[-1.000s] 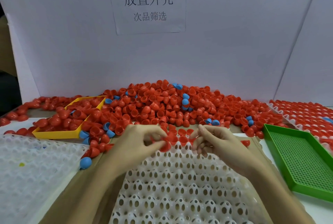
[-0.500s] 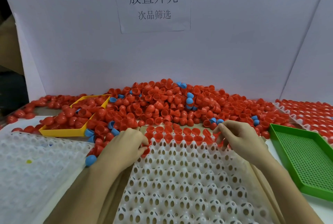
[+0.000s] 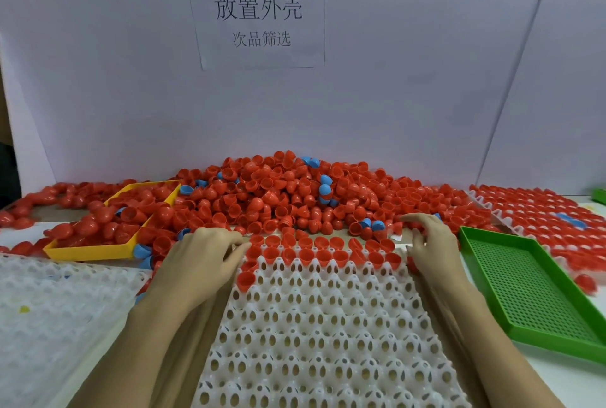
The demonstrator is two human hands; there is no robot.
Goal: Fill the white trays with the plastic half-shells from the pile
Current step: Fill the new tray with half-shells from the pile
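Observation:
A big pile of red half-shells (image 3: 278, 191), with a few blue ones mixed in, lies against the back wall. The white tray (image 3: 321, 325) in front of me has two far rows of red shells (image 3: 306, 255) seated in its cups and a couple more down its left edge. My left hand (image 3: 203, 260) lies at the tray's far-left corner, its curled fingertips pinching a red shell there. My right hand (image 3: 429, 243) is at the far-right corner, fingers curled into the pile's edge. A red shell shows under its thumb.
A yellow tray (image 3: 95, 252) holding red shells sits at the left, with a second white tray (image 3: 52, 312) in front of it. A green perforated tray (image 3: 524, 289) lies at the right. Behind it is a white tray filled with red shells (image 3: 537, 211). A paper sign hangs on the wall.
Both hands have moved apart from the tray's middle to its far corners. The far rows of shells, hidden by the hands a second ago, are now in view.

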